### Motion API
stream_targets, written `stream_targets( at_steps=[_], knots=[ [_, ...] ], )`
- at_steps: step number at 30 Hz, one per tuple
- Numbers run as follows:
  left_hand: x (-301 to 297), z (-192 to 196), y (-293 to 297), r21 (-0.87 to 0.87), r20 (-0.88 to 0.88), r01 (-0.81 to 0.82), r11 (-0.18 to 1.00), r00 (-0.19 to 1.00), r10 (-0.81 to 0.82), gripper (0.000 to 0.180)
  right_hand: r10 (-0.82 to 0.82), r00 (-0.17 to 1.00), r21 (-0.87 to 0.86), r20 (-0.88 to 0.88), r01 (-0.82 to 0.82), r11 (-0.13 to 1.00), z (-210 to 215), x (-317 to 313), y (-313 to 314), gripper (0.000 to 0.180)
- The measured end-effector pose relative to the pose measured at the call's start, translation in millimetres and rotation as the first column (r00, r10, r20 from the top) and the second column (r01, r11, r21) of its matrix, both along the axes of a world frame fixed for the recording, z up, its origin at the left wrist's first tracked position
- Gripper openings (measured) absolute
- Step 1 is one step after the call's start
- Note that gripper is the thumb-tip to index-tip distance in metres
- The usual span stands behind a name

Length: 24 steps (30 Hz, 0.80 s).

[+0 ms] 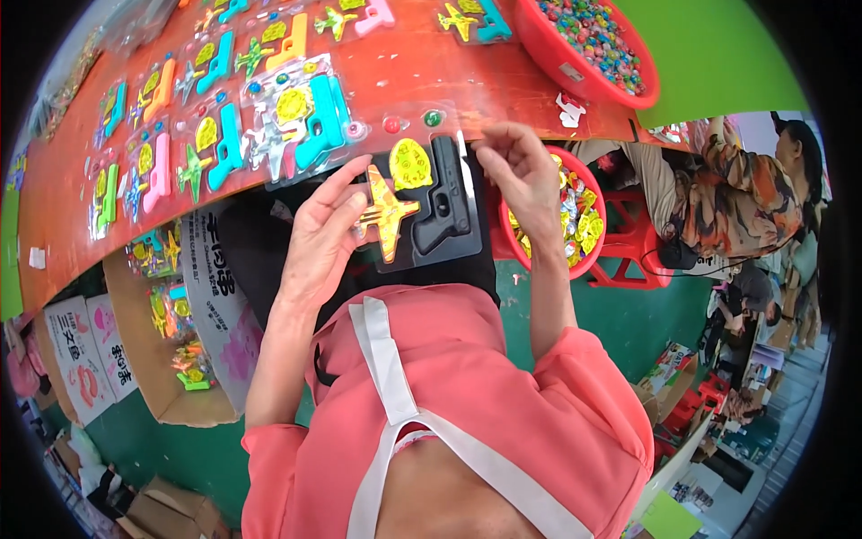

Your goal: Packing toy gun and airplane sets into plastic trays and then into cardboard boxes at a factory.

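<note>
On my lap, against the table edge, lies a clear plastic blister tray [467, 241]. A black toy gun [446, 199] and a yellow round toy disc [411, 163] sit in it, with a red ball [391, 124] and a green ball [433, 118] at its far end. My left hand [325, 235] pinches an orange-yellow toy plane [388, 214] by its left wing, over the tray's left side. Beside the tray's right edge, my right hand [528, 175] is raised with thumb and fingers loosely apart; I see nothing in it.
Filled blister trays with blue toy guns [325, 121] and other colours cover the red table [395, 67]. A red basin [588, 76] of small balls stands far right. Below it, a red tub [588, 260] holds yellow pieces. A cardboard box [166, 359] stands left; another person [732, 198] sits right.
</note>
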<state>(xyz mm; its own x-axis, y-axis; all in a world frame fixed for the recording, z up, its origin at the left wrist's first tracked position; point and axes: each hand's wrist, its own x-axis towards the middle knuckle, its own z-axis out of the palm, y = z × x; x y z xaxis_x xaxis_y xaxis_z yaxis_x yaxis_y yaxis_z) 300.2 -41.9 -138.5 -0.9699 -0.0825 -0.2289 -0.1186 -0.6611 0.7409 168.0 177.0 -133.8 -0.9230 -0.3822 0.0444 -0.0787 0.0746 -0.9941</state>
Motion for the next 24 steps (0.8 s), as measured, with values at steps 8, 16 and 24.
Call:
stream_targets(
  at_steps=[8,16,24],
  knots=[
    [41,5,-25,-0.043,0.018,0.004,0.999,1.0,-0.003,0.044,0.457,0.881,0.214,-0.12,-0.427,0.879,19,-27,-37,0.027],
    [51,8,-39,-0.066,-0.01,0.015,0.998,1.0,-0.016,0.046,0.78,0.598,0.59,-0.184,-0.567,0.575,65,-58,-67,0.024],
    [53,12,-44,-0.112,-0.013,0.002,0.994,1.0,-0.003,0.049,0.909,0.359,0.668,-0.214,-0.625,0.404,80,-69,-102,0.022]
  ],
)
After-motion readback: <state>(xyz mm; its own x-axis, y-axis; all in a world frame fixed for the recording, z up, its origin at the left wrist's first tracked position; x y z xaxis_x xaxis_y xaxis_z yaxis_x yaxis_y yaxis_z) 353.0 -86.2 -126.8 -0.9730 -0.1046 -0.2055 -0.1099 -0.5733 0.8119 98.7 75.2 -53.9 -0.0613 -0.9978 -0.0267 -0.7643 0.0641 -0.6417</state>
